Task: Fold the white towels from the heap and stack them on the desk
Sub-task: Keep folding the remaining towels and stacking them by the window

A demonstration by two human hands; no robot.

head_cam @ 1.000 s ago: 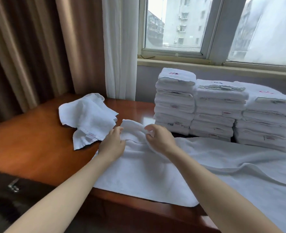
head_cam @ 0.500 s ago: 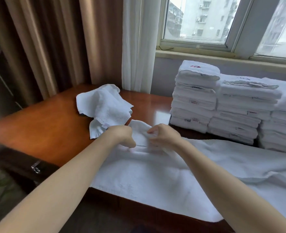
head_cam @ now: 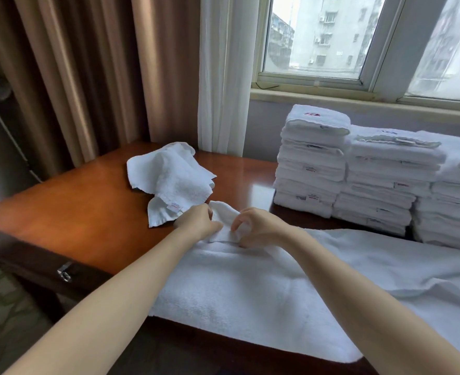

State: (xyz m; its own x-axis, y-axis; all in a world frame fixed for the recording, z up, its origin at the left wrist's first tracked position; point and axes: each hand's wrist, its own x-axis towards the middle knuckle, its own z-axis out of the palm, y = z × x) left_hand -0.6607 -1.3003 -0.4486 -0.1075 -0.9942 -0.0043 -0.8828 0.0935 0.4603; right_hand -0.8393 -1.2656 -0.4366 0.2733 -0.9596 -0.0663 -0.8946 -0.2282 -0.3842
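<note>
White towel point(head_cam: 250, 288) runs long to the right across tabletop point(head_cam: 88, 212); my left hand point(head_cam: 196, 221) and right hand point(head_cam: 256, 226) both pinch its far-left corner, close together.

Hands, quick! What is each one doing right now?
Left hand: closed, pinching the corner of the big white towel.
Right hand: closed, fingers curled on that same towel corner.

A large white towel point(head_cam: 264, 288) lies spread flat on the desk point(head_cam: 83, 212), before three folded stacks point(head_cam: 372, 180).
</note>
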